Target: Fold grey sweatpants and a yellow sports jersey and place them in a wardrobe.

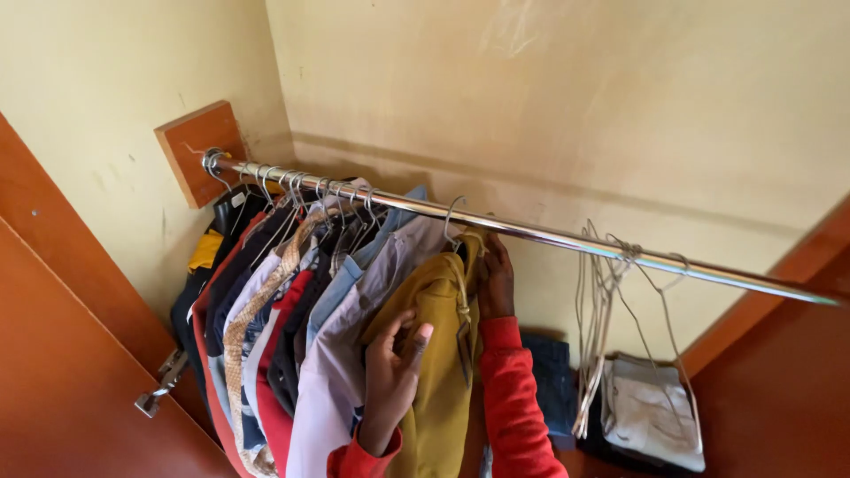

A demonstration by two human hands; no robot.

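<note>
A steel rail (531,235) runs from a wooden block (190,146) on the far left wall across to the right, carrying the clothes so they hang free of the closet floor. Most garments (274,301) are bunched tight at the left end, while a cluster of bare wire hangers (602,310) dangles further right, above folded clothes (651,412) stacked low at the right. The mustard shirt (438,354) hangs at the right edge of the bunch, between both hands. The left hand (392,376) is curled over its near front, fingers loosely gripping the cloth; the right hand (496,279), in a red sleeve, reaches behind its shoulder just beneath the rail, and whether it grips I cannot tell.
</note>
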